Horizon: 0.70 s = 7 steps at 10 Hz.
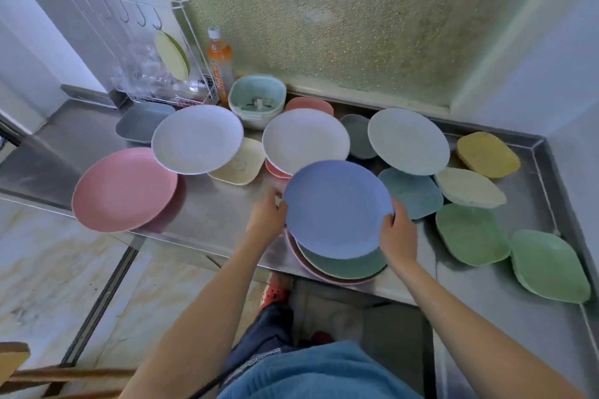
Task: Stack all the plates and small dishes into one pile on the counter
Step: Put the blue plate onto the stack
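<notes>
I hold a blue round plate [337, 209] by its two sides, my left hand [267, 217] on its left rim and my right hand [397, 230] on its right rim. It hangs just above a dark green plate [346, 264], which lies on a pink plate [311, 272] at the counter's front edge. Other round plates lie around: a pink one [123, 189] at the left, a white one [197, 139], another white one [306, 139] and a pale green one [408, 141]. Small square dishes sit to the right: teal [413, 193], cream [468, 188], yellow [487, 154] and two green [471, 233] [549, 266].
The steel counter [214, 204] has a raised rim at the right and back. At the back stand a wire rack [155, 52], an orange bottle [220, 65] and a mint strainer bowl [257, 100]. A grey dish [139, 121], a cream dish [241, 167] and a grey dish [356, 136] lie among the plates.
</notes>
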### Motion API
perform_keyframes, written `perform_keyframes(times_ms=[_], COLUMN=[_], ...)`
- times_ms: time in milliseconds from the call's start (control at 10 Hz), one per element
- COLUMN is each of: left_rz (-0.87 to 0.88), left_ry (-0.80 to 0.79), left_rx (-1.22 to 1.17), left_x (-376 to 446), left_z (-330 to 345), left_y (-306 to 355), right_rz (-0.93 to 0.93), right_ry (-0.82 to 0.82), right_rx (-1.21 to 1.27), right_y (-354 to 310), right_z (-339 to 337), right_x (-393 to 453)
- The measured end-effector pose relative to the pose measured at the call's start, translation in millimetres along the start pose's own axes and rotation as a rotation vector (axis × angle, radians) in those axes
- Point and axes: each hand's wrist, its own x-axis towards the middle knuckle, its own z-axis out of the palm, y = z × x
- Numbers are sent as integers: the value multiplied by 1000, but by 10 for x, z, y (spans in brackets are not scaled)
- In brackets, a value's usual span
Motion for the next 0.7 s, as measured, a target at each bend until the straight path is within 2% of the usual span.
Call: perform_keyframes(times_ms=[100,200,400,500,600,700], left_rz=[77,103,-12,-97,-107,-118], left_ry=[-64,-57,-2,67,-27,16], left_rx=[93,157,192,113,376,369], left_x=[-67,-142,-253,-245,-251,-169], left_z=[277,451,483,468,465,493], left_y=[5,24,-33,-110,-136,-125], right_rz=[14,35,-14,2,1,16], right_ry=[38,45,-84,-131,-142,-125], right_rx=[-61,-145,-319,-426,-470,-435], right_y=[257,396,406,396,394,348], right_z=[-161,-248,-198,-132,-94,-107], right_x=[-116,-175,-155,-135,-130,-129])
